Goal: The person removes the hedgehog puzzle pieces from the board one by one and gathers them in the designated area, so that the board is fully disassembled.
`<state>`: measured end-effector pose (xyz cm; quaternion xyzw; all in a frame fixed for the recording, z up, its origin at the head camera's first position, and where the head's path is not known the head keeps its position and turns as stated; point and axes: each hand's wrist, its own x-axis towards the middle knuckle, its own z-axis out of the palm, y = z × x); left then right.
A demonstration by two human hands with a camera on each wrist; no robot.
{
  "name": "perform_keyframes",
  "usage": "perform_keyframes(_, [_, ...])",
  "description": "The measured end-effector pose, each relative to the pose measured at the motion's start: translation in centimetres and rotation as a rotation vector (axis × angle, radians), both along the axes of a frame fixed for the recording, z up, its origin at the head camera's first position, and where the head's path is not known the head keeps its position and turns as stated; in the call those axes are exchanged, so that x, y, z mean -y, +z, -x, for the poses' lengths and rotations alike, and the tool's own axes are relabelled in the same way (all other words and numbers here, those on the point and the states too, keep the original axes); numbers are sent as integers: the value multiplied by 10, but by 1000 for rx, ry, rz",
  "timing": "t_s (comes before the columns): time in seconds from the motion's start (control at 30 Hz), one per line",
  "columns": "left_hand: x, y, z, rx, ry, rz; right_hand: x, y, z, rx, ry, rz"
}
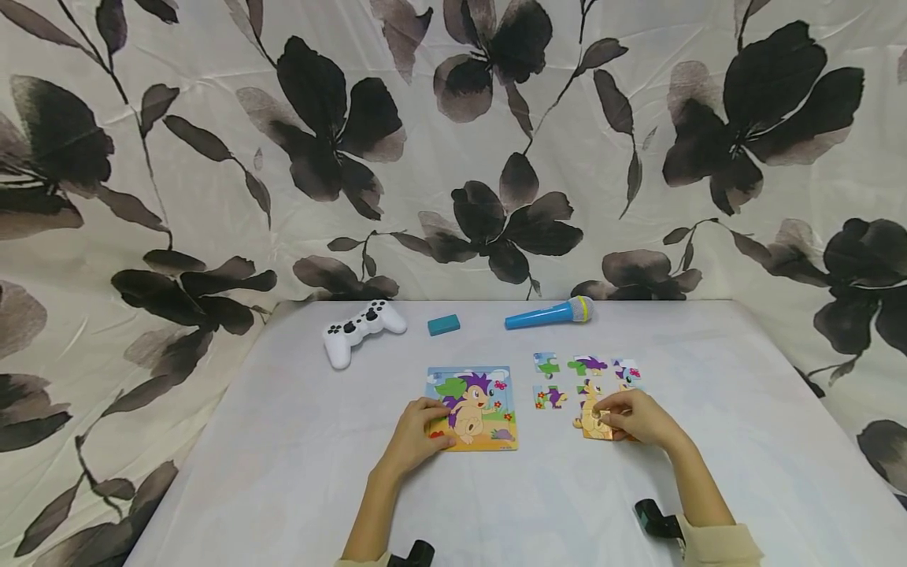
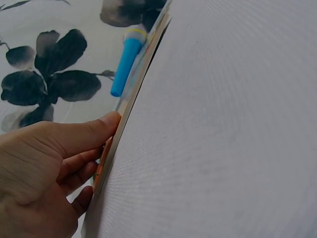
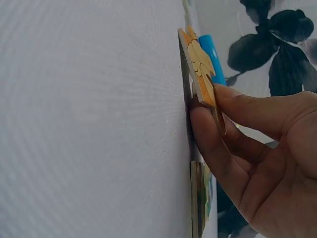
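In the head view, my left hand (image 1: 416,433) grips the near left corner of a square picture puzzle (image 1: 489,409) showing a purple hedgehog. The left wrist view shows the thumb and curled fingers of that hand (image 2: 54,163) at the board's edge (image 2: 111,158). To the right, my right hand (image 1: 641,417) pinches an orange and cream puzzle piece (image 1: 594,427) between thumb and fingers. Seen from the right wrist, this piece (image 3: 198,62) stands slightly tilted off the table, with the hand (image 3: 257,153) at its near end. Fingers partly hide the pieces below the right hand.
Loose puzzle pieces (image 1: 588,365) lie in rows beyond the right hand, one with red flowers (image 1: 549,397) among them. Along the back are a white game controller (image 1: 364,329), a teal block (image 1: 443,324) and a blue toy microphone (image 1: 546,315). A floral cloth (image 1: 489,228) hangs behind the white table.
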<state>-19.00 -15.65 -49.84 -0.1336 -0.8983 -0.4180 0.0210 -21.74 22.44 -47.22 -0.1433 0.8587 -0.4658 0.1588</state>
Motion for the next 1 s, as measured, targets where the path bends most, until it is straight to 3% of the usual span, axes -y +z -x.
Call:
perform_keyframes(0.5, [1,-2,1,-13,-2,13,5,5,-4,-43,-30,-118])
perform_keyframes(0.77, [0,-2,1,-9,3,7,10,7,-3,-162,47,-225])
perform_keyframes(1.0, [0,-2,1,-3,8,4,14,7,-5,-161,43,-221])
